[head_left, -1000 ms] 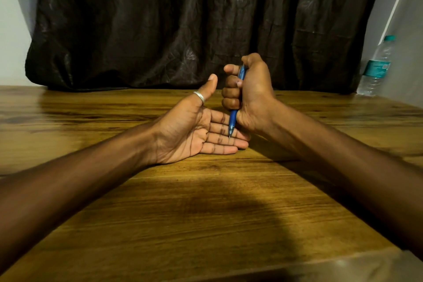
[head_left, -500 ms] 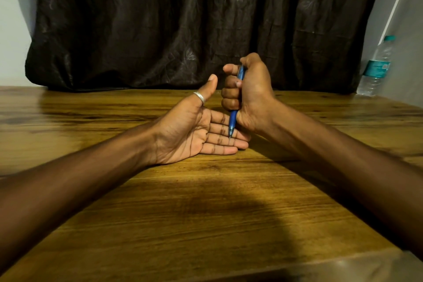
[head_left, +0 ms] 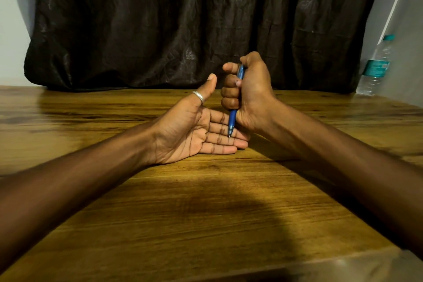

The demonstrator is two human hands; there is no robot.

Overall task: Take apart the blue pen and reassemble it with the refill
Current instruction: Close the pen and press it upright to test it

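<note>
My right hand [head_left: 249,91] is closed in a fist around the blue pen [head_left: 232,120], holding it upright with the metal tip pointing down. The thumb sits over the pen's top end, which is hidden. Most of the barrel is covered by the fingers. My left hand [head_left: 194,130] lies palm up on the wooden table [head_left: 206,213], fingers straight and together, thumb raised with a silver ring on it. The pen tip hangs just above or touches the left fingers; I cannot tell which.
A clear plastic water bottle [head_left: 376,66] with a teal label and cap stands at the table's far right edge. A dark crinkled curtain [head_left: 194,23] hangs behind the table's far edge. The near table edge runs along the bottom right.
</note>
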